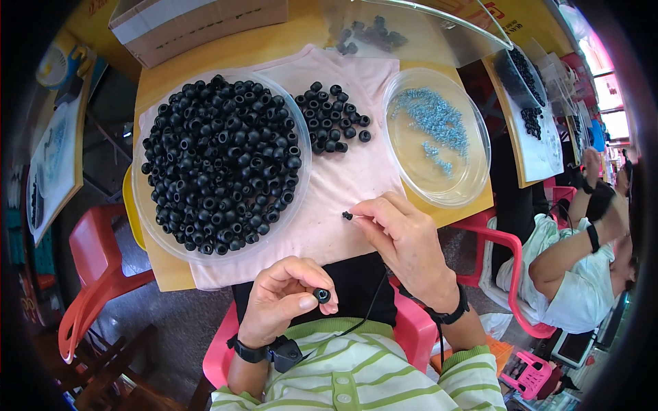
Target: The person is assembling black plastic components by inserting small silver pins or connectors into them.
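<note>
Here the right hand (404, 240) half-hides a tiny dark part (347, 216) in its grip.

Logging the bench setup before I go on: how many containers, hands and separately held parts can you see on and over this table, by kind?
Round clear plastic dishes: 2, one heaped with black rubber rings, one with small bluish metal screws
Brown cardboard box: 1
Clear plastic bag of black parts: 1
Person's hands: 2, left hand, right hand
Held black parts: 2, black ring, tiny black piece
Total: 8
</note>
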A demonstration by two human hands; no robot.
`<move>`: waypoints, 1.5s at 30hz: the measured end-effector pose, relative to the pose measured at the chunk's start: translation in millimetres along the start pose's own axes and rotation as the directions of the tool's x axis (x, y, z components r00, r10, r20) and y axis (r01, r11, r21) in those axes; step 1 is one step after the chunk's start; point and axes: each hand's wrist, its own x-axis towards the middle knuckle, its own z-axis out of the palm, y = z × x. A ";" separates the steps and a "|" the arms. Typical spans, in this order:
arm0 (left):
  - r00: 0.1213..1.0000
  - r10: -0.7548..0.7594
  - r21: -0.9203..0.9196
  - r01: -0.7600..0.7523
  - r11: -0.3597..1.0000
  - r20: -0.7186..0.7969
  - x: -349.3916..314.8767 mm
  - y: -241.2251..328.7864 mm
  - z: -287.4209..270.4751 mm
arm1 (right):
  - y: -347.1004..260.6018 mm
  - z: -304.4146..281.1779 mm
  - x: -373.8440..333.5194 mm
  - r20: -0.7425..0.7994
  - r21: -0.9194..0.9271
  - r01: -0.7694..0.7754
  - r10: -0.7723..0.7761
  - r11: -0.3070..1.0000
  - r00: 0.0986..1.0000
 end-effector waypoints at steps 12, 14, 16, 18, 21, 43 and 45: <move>0.998 0.011 -0.023 -0.012 1.000 -0.057 3.6 -3.2 4.9 | 1.5 15.5 -2.1 -0.027 -0.123 0.104 -0.108 0.987 0.994; 0.997 0.009 -0.015 -0.011 1.000 -0.081 3.5 -3.6 6.6 | 3.3 16.1 -2.0 -0.061 -0.108 0.173 -0.180 0.979 0.982; 0.993 -0.002 -0.004 0.002 1.000 -0.115 3.2 -3.1 8.4 | 2.7 15.4 -2.8 -0.090 -0.005 0.175 -0.175 0.984 0.980; 0.987 -0.023 0.005 0.024 1.000 -0.158 4.0 -2.5 12.2 | -0.9 8.7 -7.4 -0.099 0.184 0.109 -0.092 0.977 0.991; 0.992 0.069 -0.030 -0.073 0.997 -0.110 8.9 -7.2 11.7 | -13.2 -6.5 -9.9 -0.059 0.336 0.099 -0.084 0.937 0.995; 0.975 -0.004 -0.018 0.001 1.000 -0.222 37.6 -19.7 35.5 | 3.8 -7.5 -17.4 0.048 0.770 -0.165 0.202 0.616 0.978; 0.976 0.002 -0.029 -0.008 1.000 -0.217 37.3 -18.6 34.7 | 4.4 -9.5 -16.0 0.035 0.725 -0.138 0.164 0.674 0.986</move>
